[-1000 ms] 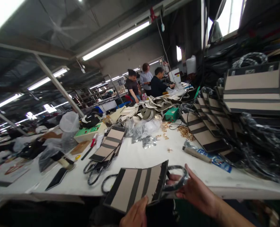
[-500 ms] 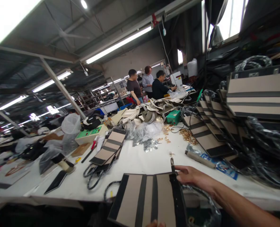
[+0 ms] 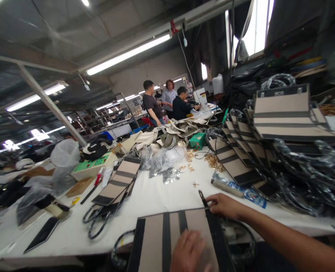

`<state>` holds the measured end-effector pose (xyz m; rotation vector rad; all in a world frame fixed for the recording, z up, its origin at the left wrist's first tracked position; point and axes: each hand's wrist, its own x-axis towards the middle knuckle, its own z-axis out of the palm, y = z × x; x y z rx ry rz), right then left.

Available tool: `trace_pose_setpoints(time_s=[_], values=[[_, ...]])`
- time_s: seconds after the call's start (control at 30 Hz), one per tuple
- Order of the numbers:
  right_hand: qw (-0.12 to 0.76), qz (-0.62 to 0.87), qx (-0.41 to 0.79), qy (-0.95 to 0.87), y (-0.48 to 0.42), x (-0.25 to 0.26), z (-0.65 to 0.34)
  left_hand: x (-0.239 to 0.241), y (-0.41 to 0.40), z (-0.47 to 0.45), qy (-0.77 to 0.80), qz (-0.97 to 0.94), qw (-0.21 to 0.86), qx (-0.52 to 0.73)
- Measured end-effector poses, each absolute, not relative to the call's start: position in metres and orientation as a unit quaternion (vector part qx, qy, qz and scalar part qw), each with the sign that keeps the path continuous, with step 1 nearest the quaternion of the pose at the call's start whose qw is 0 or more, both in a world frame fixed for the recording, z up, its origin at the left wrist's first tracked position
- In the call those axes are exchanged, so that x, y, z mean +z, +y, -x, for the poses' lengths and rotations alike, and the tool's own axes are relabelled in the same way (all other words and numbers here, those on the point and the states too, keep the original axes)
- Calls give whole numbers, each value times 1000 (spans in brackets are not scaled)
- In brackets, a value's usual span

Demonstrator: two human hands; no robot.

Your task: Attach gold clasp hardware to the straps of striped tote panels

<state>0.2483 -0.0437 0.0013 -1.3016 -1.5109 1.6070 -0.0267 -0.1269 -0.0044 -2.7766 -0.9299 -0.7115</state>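
Note:
A beige handbag (image 3: 153, 238) with dark stripes and black edges leans at the table's front edge, its plastic-wrapped handles looping out on both sides. My right hand (image 3: 220, 204) pinches a short dark strap (image 3: 203, 198) at the bag's upper right corner; small holes or metal fittings show near the strap's tip. Over the middle of the bag's face is my left hand (image 3: 188, 249), smeared by motion. Its finger shape and whether it touches the bag are unclear.
Stacked beige-and-black bags (image 3: 282, 105) crowd the right side. More bags (image 3: 118, 181) lie at left, beside a green-topped machine (image 3: 94, 164). Gold-coloured fittings (image 3: 214, 162), clear plastic (image 3: 167, 156) and a thick rod (image 3: 226, 188) are on the white table (image 3: 156, 198). People (image 3: 152, 104) work behind.
My left hand has come up from the bottom edge over the bag's face. My right hand stays at the strap, which now tilts left. The view has swung rightward.

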Motion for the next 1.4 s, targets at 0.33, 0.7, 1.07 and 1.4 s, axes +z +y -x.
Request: trace_pose_setpoints(time_s=[0.33,0.7,1.07,1.4], values=[[293,618,327,-652,-61,-17,-252,-1,-74,-9,-382,912,-75,-129],[288,579,87,-758,-107,-19,-246,-8,-88,-22,-400,909,-43,-106],[198,583,25,-788,-113,-13,-244,-14,-81,-26,-375,914,-94,-126],[186,581,13,-792,-120,-19,-236,-13,-81,-22,-390,901,-134,-134]])
